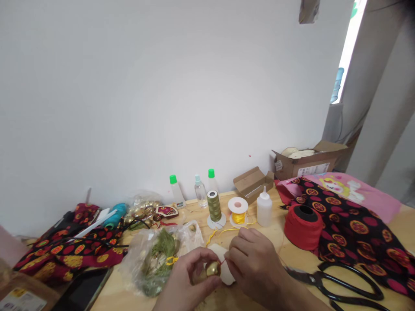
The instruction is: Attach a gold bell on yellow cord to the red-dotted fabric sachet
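My left hand (189, 280) pinches a small gold bell (212, 269) low at the centre of the wooden table (288, 255). My right hand (256, 261) is closed beside it, fingertips pinching a thin red thread (222, 261) at the bell, over a pale card piece (223, 259). A yellow cord (223, 231) trails from the hands to a yellow spool (238, 211). Just left lies a clear bag (158, 255) of green tassels.
An olive thread cone (214, 206), a white squeeze bottle (264, 208), a red ribbon roll (303, 224), black scissors (343, 280), patterned cloth (363, 233), green-capped bottles (175, 190), open cardboard boxes (304, 162), and more cloth (71, 250) at left.
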`<state>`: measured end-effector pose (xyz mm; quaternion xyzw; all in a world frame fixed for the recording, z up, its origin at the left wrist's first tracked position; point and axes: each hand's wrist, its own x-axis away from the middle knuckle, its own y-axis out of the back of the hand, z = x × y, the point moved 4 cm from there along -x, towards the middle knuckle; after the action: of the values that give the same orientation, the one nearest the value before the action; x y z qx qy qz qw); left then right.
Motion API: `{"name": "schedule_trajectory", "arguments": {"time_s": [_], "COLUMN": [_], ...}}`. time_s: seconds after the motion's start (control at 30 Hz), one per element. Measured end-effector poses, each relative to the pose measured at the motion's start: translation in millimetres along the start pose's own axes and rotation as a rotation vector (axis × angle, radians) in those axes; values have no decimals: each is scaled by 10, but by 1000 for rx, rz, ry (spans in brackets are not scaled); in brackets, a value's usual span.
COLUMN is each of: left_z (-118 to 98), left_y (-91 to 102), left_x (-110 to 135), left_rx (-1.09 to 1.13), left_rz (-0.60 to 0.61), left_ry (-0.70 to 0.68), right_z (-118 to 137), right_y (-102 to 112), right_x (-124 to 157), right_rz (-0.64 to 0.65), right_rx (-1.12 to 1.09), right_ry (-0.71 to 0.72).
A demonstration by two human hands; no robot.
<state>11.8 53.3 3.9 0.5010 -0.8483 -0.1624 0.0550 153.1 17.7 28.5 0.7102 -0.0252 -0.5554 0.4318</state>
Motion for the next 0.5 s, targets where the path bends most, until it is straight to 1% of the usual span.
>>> {"name": "schedule_trajectory", "arguments": {"time_s": [0.13,0.3,0.5], "left_z": [55,105,112], "left_y": [11,16,-29], "left_x": [5,-8,-36], "left_rx": [-27,74,305], "left_rz": [2,-24,-12], "left_ry": [-14,-2,91], "right_z": [33,69,5], "right_y": [5,-67,-100], "right_x": [-9,10,24], "right_rz": [-29,5,47], "right_rx": [-9,-45,-180], "right_ry": [19,46,-58]}}
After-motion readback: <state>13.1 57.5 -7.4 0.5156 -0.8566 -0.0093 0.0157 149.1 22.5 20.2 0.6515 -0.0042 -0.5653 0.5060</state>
